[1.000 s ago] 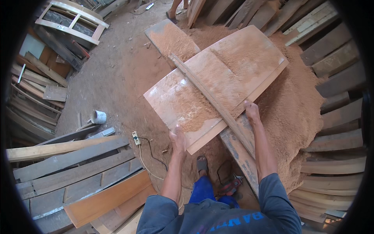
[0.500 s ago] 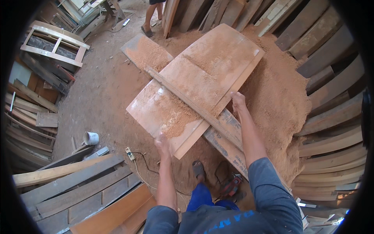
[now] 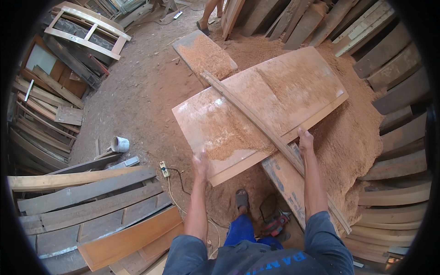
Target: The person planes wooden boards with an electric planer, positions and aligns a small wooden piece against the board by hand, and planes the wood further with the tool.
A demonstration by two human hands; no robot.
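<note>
A wide wooden panel, strewn with sawdust, lies across a long board. My left hand is closed on the panel's left end close to its near corner. Farther right, my right hand grips the near edge, its thumb at the rim. A long narrow wood strip rests slantwise over the panel and runs past the right hand along the board. The fingers under the panel are hidden.
A red and black power tool sits on the ground by my feet. Left of it lie a cable and a socket block. A white bucket stands near stacked planks. Sawdust is heaped at right, before leaning boards. A person's leg shows at the back.
The panel has turned clockwise, its far right end swinging nearer, with both hands still on it. The whole view has shifted and turned somewhat too.
</note>
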